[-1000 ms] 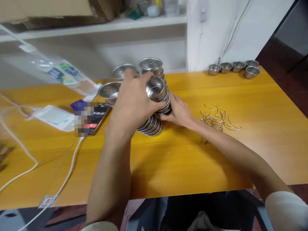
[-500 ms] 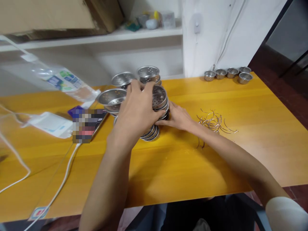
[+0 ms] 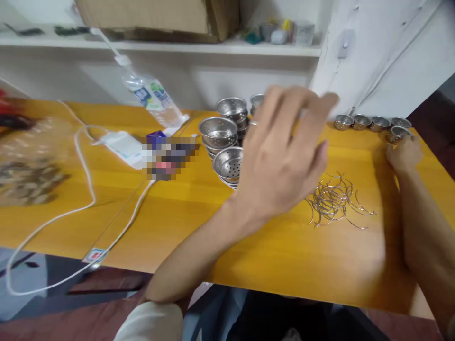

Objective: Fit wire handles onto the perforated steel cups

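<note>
My left hand (image 3: 280, 151) is raised over the table with its fingers apart, and nothing shows in it. Behind it, and partly hidden by it, stand stacks of perforated metal cups (image 3: 217, 131); one nearer cup (image 3: 230, 165) tops another stack. At the far right, my right hand (image 3: 407, 154) has its fingers around the near side of a small perforated metal cup (image 3: 397, 133). That cup stands by a short row of similar cups (image 3: 361, 121) near the wall. Between my hands lies a loose heap of thin curved metal wires (image 3: 332, 199).
A clear plastic bottle (image 3: 152, 97) leans at the back left. Near it are a white power bank (image 3: 122, 149), a blurred-out phone (image 3: 170, 158) and a white cable (image 3: 85, 170). A plastic bag of small brownish pieces (image 3: 31, 182) lies far left. Above runs a shelf (image 3: 177, 46).
My left hand has come up off the stacked cups and opened. My right hand has left the stacks and moved far right to a small cup. The view has turned left.
</note>
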A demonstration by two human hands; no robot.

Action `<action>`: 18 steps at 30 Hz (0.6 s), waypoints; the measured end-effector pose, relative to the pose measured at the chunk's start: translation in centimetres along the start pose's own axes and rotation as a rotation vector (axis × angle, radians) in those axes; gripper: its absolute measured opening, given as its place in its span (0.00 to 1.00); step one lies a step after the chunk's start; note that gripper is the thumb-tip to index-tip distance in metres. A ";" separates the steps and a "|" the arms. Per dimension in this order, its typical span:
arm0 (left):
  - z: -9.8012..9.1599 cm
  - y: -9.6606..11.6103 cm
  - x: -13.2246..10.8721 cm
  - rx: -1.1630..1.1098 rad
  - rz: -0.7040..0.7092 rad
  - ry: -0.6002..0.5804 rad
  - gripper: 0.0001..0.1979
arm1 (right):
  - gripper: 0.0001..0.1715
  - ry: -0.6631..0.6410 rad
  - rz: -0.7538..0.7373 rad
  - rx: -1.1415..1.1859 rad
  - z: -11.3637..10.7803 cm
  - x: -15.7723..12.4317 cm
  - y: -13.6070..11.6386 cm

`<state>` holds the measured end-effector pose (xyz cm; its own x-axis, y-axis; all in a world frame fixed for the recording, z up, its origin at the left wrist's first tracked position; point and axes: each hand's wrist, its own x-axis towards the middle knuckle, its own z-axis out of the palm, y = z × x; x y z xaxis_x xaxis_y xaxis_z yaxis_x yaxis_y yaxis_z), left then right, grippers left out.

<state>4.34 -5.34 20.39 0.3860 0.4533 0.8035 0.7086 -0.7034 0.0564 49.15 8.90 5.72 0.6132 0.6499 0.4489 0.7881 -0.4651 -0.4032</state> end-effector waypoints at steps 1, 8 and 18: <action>0.3 0.7 -0.1 -0.015 0.058 0.001 0.15 | 0.24 -0.012 -0.003 0.006 0.3 -0.3 0.5; 4.1 3.2 -2.4 -0.162 0.199 -0.248 0.09 | 0.06 -0.177 -0.040 0.132 -2.3 -0.3 1.3; 7.7 1.4 -3.3 -0.617 -0.075 -0.314 0.54 | 0.25 -0.799 -0.757 0.766 -15.0 -13.4 -10.5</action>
<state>8.63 -3.63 13.27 0.5674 0.5844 0.5802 0.3108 -0.8044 0.5063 33.47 -3.98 15.91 -0.3637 0.8886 0.2795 0.5278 0.4438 -0.7242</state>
